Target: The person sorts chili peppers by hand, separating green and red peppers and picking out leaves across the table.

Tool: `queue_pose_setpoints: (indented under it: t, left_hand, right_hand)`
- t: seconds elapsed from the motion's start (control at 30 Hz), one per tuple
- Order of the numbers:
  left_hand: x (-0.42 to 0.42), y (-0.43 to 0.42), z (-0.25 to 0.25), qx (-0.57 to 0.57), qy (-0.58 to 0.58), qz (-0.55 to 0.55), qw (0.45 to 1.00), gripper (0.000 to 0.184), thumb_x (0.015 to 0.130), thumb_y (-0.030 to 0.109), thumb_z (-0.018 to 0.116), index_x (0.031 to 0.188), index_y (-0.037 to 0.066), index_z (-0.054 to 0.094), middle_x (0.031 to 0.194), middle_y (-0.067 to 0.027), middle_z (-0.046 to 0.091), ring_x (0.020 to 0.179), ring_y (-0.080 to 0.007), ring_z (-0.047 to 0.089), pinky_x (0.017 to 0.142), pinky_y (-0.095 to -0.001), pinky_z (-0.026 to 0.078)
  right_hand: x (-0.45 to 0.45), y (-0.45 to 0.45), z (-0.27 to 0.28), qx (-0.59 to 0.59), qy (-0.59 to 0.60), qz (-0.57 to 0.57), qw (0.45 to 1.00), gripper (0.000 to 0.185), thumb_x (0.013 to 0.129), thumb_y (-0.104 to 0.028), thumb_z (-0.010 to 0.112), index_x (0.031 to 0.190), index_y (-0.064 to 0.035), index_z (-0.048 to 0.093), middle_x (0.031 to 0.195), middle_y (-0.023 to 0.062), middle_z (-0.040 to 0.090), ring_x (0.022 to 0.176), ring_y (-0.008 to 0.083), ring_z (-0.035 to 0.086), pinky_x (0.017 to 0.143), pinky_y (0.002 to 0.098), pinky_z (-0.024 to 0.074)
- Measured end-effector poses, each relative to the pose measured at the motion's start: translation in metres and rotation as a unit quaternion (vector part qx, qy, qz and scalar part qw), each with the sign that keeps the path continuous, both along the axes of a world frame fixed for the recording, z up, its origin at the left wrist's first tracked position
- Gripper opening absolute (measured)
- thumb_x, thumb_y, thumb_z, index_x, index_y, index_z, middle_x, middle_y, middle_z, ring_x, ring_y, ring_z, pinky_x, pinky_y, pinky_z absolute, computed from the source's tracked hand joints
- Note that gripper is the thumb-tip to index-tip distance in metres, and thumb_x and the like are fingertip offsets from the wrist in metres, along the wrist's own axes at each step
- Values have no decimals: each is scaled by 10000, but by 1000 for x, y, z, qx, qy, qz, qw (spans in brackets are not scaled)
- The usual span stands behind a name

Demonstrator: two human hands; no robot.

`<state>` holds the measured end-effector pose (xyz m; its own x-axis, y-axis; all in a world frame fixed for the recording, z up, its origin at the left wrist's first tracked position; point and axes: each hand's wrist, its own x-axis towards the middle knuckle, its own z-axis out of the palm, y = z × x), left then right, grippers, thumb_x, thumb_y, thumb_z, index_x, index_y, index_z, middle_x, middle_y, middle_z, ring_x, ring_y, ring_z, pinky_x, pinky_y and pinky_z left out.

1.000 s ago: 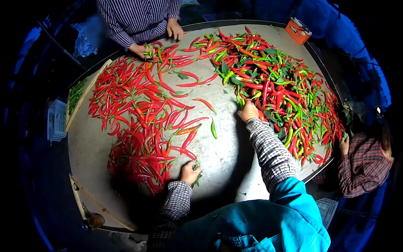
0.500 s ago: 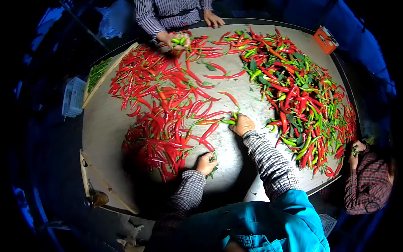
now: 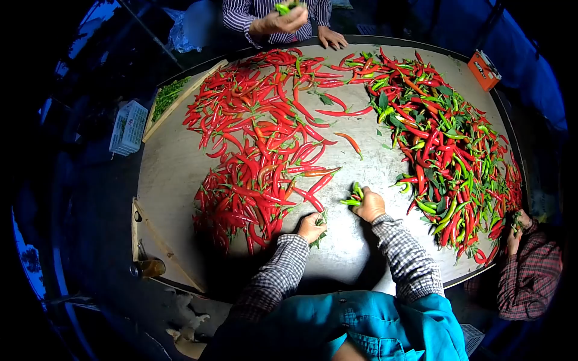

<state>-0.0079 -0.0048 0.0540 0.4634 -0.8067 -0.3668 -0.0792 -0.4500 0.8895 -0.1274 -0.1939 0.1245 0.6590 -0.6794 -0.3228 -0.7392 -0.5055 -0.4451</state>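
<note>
My right hand (image 3: pixel 371 206) is closed around a few green chili peppers (image 3: pixel 354 196), their tips sticking out to the left over the bare tabletop. My left hand (image 3: pixel 310 228) is closed on a small bunch of green leaves or stems (image 3: pixel 321 233) at the lower edge of the red pile. Several red chili peppers (image 3: pixel 253 180) spread across the left half of the table (image 3: pixel 165 174). To the right lies a mixed heap of red and green chilies with leaves (image 3: pixel 442 150). One orange-red chili (image 3: pixel 350 143) rests alone between the piles.
Across the table, a co-worker's hand (image 3: pixel 283 21) lifts green chilies; another person's hands (image 3: pixel 516 231) are at the right edge. An orange box (image 3: pixel 483 70) stands at the back right. Wooden strips (image 3: pixel 180 102) fence the left corners. A jar (image 3: pixel 147 268) sits lower left.
The view has shifted, so the table appears further right. My right hand has drawn back toward me with the green chilies. The co-worker opposite has raised a handful of green chilies off the pile.
</note>
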Motion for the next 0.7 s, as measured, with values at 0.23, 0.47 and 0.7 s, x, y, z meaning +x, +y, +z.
queue_pose_setpoints:
  t: [0.23, 0.47, 0.7]
  left_hand:
    - [-4, -2, -5, -21, 51, 48, 997, 191, 701, 18, 565, 889, 38, 538, 681, 4, 524, 583, -72, 475, 524, -232, 408]
    - [-1, 3, -9, 74, 105, 46, 991, 135, 709, 52, 619, 842, 38, 612, 621, -7, 547, 534, -76, 475, 481, -240, 404]
    - [-1, -1, -2, 57, 104, 67, 991, 102, 749, 72, 656, 809, -1, 616, 705, 14, 588, 611, -73, 514, 584, -218, 426]
  right_hand:
    - [-111, 25, 32, 544, -252, -161, 784, 357, 683, -69, 616, 1024, 8, 539, 877, 118, 623, 753, 188, 595, 634, 282, 484]
    - [-288, 73, 87, 680, -271, -200, 651, 469, 652, -100, 669, 1078, 21, 514, 939, 138, 616, 814, 201, 602, 580, 269, 483]
    - [-416, 151, 58, 545, -312, -498, 598, 421, 691, -77, 611, 1082, 35, 503, 938, 149, 621, 782, 238, 623, 550, 282, 503]
